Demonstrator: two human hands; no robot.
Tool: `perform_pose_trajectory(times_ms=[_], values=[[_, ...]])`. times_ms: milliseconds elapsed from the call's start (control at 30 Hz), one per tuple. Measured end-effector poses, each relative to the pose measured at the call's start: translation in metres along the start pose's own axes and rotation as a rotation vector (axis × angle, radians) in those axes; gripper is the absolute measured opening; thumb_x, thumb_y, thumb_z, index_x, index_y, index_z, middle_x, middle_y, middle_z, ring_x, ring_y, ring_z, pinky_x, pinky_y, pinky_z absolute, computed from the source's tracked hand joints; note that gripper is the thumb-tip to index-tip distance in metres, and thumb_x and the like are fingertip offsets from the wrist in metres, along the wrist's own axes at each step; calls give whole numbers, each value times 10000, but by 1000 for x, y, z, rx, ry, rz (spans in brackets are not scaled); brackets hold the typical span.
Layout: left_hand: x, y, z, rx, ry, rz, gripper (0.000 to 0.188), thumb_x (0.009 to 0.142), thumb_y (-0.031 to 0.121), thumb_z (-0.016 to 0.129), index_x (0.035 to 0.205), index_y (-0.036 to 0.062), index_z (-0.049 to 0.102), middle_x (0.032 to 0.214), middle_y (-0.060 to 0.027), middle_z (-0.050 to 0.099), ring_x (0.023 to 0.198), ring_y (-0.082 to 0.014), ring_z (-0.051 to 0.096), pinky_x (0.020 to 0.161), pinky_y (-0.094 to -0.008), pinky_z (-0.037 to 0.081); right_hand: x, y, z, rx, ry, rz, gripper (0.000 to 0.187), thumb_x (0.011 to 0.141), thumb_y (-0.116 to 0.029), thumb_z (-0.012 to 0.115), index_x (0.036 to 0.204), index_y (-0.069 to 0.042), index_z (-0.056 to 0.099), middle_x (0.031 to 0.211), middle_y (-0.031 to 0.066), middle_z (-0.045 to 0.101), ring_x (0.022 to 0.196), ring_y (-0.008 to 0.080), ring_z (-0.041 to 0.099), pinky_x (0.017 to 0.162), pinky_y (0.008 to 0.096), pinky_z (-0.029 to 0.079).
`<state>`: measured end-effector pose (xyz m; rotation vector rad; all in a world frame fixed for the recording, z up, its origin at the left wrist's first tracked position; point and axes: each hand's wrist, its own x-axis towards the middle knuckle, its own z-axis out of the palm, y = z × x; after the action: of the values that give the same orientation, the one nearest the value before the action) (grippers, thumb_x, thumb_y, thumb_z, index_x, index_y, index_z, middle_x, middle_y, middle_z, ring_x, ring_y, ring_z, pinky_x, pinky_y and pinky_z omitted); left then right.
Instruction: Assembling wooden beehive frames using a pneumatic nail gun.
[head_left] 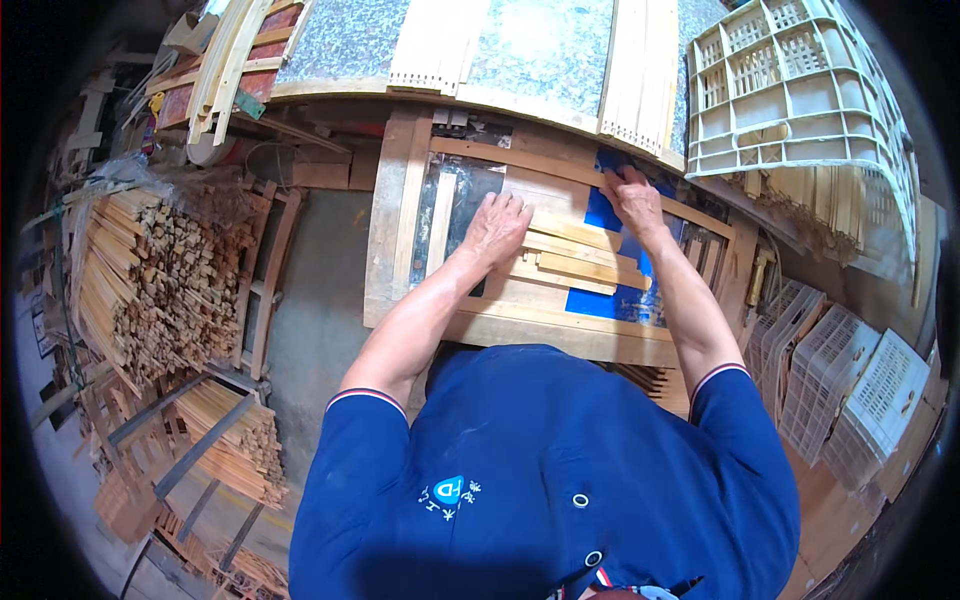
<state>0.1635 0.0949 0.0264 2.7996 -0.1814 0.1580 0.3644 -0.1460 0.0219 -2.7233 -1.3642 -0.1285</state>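
On a low wooden workbench (470,328) in front of me, several short wooden strips (575,262) lie side by side over a pale board and a blue surface (600,212). My left hand (497,232) rests palm down by the left ends of the strips, fingers stretched forward over the board. Farther right and away from me, my right hand (634,202) is at a long wooden rail (525,158) that crosses the bench. Its fingers are bent and close together; what lies under their tips is hidden.
Beyond the bench stands a speckled metal-topped table (545,45) with long strips on it. A white plastic crate (790,110) is at the far right, and more crates (830,350) stand at the right. A large stack of wooden sticks (180,280) fills the left side.
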Motion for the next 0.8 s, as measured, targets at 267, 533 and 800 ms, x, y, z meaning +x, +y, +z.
perform_pose_trajectory(times_ms=[267,533,800], values=[[10,1,-1,87,-163,27,126,856,129,584,939,74,662,960,-96,629,975,-265,615,851,-403,469,7,10,25,22,7,66,293,848,-414,730,1060,-213,700,1031,67,648,993,306,651,771,451,565],[-14,9,-46,127,-244,-81,115,859,77,549,908,21,637,946,-158,614,943,-323,617,816,-439,510,-28,-23,-28,444,-233,-125,308,920,-349,699,1148,-142,696,1083,106,630,1062,314,628,880,440,542],[-154,2,-121,102,-167,-549,243,895,71,632,1134,25,643,1012,-195,595,972,-393,600,856,-496,514,-50,-22,-6,366,-233,-123,227,874,-259,706,1067,-143,731,1023,93,654,1003,315,641,862,436,541]])
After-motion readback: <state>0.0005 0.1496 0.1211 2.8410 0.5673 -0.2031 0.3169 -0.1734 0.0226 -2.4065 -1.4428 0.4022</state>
